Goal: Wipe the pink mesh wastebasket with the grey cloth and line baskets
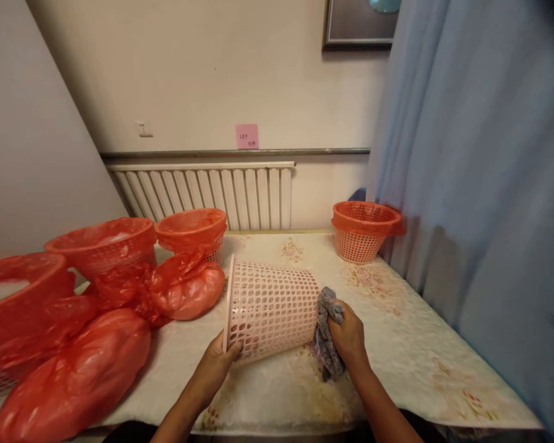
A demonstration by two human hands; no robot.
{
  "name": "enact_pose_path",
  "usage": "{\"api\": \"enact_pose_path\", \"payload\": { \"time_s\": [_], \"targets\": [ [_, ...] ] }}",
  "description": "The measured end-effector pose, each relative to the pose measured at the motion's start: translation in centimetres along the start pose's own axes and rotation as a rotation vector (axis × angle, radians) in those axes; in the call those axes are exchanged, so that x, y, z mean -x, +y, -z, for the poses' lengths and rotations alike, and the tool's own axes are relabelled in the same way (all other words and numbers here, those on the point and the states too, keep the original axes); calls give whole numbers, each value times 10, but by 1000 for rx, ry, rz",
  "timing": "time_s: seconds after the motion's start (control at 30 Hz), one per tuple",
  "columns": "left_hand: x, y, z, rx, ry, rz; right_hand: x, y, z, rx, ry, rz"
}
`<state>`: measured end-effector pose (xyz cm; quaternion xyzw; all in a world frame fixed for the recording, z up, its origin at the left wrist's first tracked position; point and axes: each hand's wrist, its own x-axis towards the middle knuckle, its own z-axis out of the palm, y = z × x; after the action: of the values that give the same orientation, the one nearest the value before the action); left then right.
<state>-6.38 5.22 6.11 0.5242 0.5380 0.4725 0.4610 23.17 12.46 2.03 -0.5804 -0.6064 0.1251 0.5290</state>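
Observation:
A pale pink plastic wastebasket (274, 304) with a lattice wall lies tilted on its side above the table, its rim toward the left. My left hand (219, 363) grips that rim at the lower left, thumb on the outer wall. In my right hand (349, 335) is a bunched grey cloth (329, 335), pressed against or close beside the basket's base; its lower end hangs down. The fingers of my right hand are closed around the cloth. The inside of the basket is hidden from me.
Several wastebaskets lined with red bags stand on the left, one (191, 227) near the radiator (203, 194). Full red bags (83, 375) lie before them. Another lined basket (360, 243) stands far right by the blue curtain (480, 184). A floral cloth covers the table (401, 357).

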Motion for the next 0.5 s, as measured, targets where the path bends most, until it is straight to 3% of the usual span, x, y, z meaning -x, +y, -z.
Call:
{"api": "enact_pose_path", "payload": {
  "time_s": [0.23,0.5],
  "targets": [
    [-1,-6,2,72,-7,26,19,13,-10,-176,79,-320],
    [-3,-9,4,135,-27,17,23,20,-6,-234,54,-391]
  ]
}}
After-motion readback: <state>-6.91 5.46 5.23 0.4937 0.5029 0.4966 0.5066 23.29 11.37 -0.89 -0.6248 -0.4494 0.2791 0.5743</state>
